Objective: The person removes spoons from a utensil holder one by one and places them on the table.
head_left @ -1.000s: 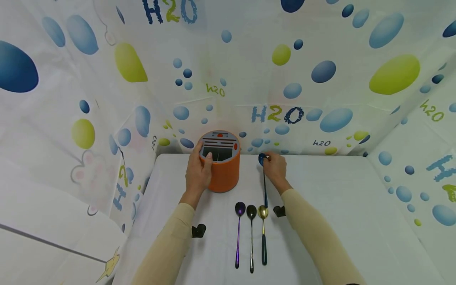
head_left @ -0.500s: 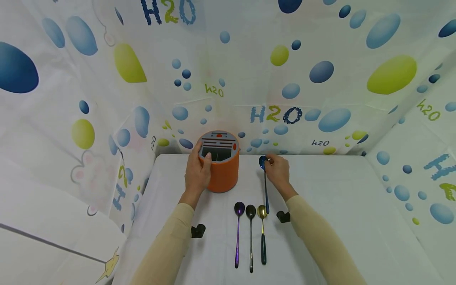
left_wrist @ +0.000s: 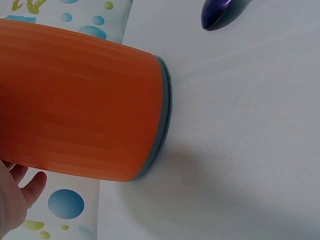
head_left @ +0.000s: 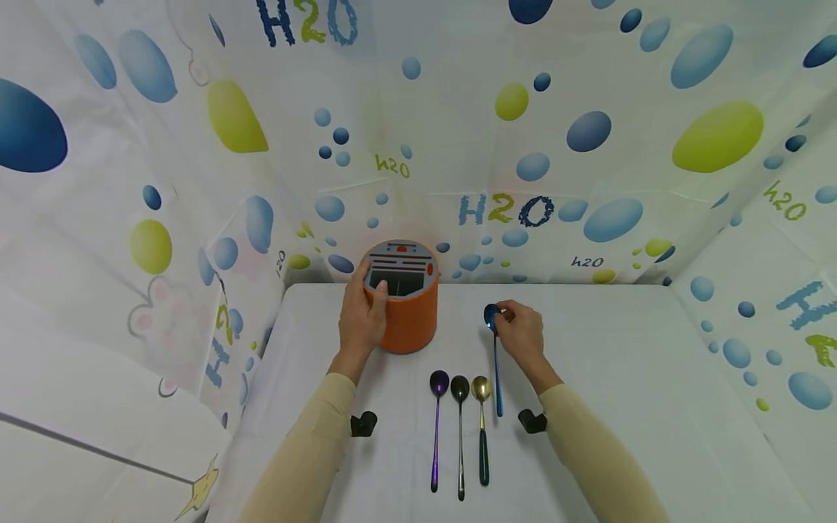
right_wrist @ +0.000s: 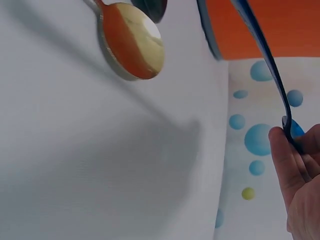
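My left hand (head_left: 362, 319) holds the left side of an orange cylindrical utensil holder (head_left: 412, 319), thumb near its rim. The holder has a grey slotted top and stands upright; in the left wrist view its orange wall (left_wrist: 80, 100) fills much of the picture. To the right, my right hand (head_left: 521, 334) pinches a blue long-handled spoon (head_left: 497, 363) by its bowl end, the handle pointing down toward me. In the right wrist view, fingertips (right_wrist: 280, 150) grip the blue spoon (right_wrist: 265, 50) above the table. A gold spoon (head_left: 482, 392) with a dark green handle lies just left of it.
A purple spoon (head_left: 439, 385) and a dark metallic spoon (head_left: 461, 392) lie side by side left of the gold one on the white table (head_left: 621, 407). Behind the table hangs a white patterned sheet (head_left: 458, 131), which also covers the sides.
My right hand has drawn the blue spoon toward me and slightly right; its handle tip now lies beside the gold spoon's handle instead of at its bowl. My left hand stays on the holder.
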`<move>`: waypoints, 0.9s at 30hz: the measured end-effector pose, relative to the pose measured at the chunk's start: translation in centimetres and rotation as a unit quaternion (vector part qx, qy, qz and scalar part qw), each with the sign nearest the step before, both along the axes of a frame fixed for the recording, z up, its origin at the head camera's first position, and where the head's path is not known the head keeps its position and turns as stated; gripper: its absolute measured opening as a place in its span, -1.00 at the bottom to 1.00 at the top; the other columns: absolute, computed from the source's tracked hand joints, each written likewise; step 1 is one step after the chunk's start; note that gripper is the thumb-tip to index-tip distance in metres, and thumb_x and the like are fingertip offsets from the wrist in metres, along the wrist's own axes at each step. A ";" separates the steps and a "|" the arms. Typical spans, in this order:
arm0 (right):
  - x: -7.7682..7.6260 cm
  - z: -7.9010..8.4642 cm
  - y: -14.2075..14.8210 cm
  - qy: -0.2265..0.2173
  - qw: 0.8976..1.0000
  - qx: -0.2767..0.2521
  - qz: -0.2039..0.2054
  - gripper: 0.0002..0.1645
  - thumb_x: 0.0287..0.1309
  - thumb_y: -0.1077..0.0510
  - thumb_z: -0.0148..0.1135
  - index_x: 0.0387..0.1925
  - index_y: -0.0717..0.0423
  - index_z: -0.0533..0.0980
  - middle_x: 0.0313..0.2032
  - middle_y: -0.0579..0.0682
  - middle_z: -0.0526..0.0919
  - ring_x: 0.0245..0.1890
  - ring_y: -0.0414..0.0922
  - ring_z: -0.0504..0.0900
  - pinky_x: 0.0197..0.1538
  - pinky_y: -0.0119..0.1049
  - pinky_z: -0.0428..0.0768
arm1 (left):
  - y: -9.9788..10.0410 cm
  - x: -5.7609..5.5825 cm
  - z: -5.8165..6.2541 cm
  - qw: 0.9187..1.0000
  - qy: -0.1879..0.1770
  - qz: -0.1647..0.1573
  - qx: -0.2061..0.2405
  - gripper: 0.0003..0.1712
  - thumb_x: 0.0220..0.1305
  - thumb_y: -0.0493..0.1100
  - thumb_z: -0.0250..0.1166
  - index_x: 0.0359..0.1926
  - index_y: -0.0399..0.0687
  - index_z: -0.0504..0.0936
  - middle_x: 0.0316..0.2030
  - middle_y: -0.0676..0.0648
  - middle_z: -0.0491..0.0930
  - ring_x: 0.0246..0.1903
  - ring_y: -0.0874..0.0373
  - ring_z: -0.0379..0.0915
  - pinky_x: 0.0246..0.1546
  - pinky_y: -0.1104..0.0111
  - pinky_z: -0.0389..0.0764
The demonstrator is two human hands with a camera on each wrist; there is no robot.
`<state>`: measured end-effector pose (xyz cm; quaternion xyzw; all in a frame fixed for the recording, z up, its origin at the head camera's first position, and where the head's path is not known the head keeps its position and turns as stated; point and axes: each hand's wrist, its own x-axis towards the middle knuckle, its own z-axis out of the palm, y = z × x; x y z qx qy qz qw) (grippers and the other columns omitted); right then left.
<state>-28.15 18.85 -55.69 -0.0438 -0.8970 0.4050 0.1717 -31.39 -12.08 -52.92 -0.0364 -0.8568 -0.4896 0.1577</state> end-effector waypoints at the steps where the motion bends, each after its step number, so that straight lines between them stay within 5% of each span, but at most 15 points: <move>1: 0.3 -0.1 0.1 0.001 1.000 0.001 0.001 -0.76 0.20 0.28 0.26 -0.13 0.21 0.73 -0.46 0.11 0.79 -0.65 -0.13 0.69 -0.61 -0.33 0.51 | 0.0 0.0 0.0 1.000 0.000 -0.001 0.000 -0.27 0.55 0.33 -0.05 0.63 0.45 0.08 0.53 -0.03 0.30 0.46 -0.04 0.26 0.43 -0.21 0.33; 27: 4.1 -1.2 1.5 0.002 1.000 -0.016 0.010 -0.81 0.21 0.31 0.29 -0.15 0.24 0.71 -0.49 0.09 0.76 -0.67 -0.17 0.67 -0.63 -0.34 0.51 | 0.3 0.2 0.0 1.000 0.001 0.007 0.002 -0.29 0.55 0.32 -0.04 0.62 0.44 0.11 0.52 -0.03 0.31 0.47 -0.06 0.26 0.41 -0.23 0.34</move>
